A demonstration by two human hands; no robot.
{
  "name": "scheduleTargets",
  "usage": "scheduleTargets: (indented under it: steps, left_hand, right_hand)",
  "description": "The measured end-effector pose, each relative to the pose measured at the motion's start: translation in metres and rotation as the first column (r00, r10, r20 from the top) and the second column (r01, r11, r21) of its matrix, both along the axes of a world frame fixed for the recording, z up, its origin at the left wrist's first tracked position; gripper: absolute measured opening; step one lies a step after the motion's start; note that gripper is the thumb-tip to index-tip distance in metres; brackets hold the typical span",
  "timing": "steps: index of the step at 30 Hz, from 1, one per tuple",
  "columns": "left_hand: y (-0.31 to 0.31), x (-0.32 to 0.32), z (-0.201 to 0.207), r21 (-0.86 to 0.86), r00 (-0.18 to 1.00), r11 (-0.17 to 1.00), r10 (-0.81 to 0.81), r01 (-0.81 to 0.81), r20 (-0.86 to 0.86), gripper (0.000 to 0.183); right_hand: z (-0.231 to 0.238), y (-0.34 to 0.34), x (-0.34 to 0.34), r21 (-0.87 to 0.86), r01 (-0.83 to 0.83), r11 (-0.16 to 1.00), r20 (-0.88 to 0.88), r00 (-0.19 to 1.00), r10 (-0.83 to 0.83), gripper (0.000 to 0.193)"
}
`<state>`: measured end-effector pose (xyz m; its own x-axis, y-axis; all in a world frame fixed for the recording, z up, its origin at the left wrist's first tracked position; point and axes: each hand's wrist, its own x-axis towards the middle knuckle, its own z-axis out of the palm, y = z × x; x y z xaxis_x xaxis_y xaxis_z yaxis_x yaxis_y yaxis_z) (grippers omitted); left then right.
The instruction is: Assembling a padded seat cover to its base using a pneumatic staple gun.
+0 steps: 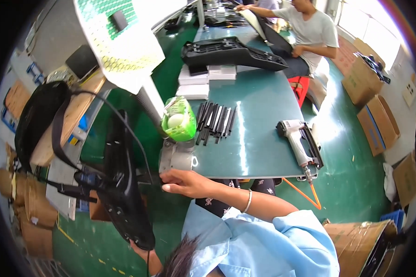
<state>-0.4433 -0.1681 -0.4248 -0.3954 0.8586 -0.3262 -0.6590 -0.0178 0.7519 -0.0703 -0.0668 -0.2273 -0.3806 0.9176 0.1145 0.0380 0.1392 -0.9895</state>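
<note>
The left hand (pixel 141 251) touches the lower end of a long black part (pixel 125 198), its fingers mostly hidden, so I cannot tell their grip; the right hand (pixel 186 183) has its fingers bent close together, right of that part, whether pinching anything I cannot tell; just beyond them, a grey base (pixel 182 161); farther, a green container (pixel 178 122) and black strips (pixel 212 120); well to their right, an air tool (pixel 298 143); farthest, a co-worker (pixel 312 32).
</note>
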Motion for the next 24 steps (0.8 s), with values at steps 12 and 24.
scheduleTargets:
  steps: [12, 24]
  left_hand:
    - [0.232, 0.062, 0.105, 0.094, 0.890, 0.988, -0.071, 0.126, -0.451, 0.070]
    - [0.119, 0.146, -0.027, -0.263, -0.005, 0.622, -0.384, 0.737, -0.923, 0.026]
  right_hand:
    - [-0.027, -0.052, 0.080, 0.061, 0.234, 0.970, 0.190, 0.952, -0.241, 0.032]
    - [0.026, -0.087, 0.191, 0.283, 0.475, 0.833, 0.149, 0.836, -0.527, 0.023]
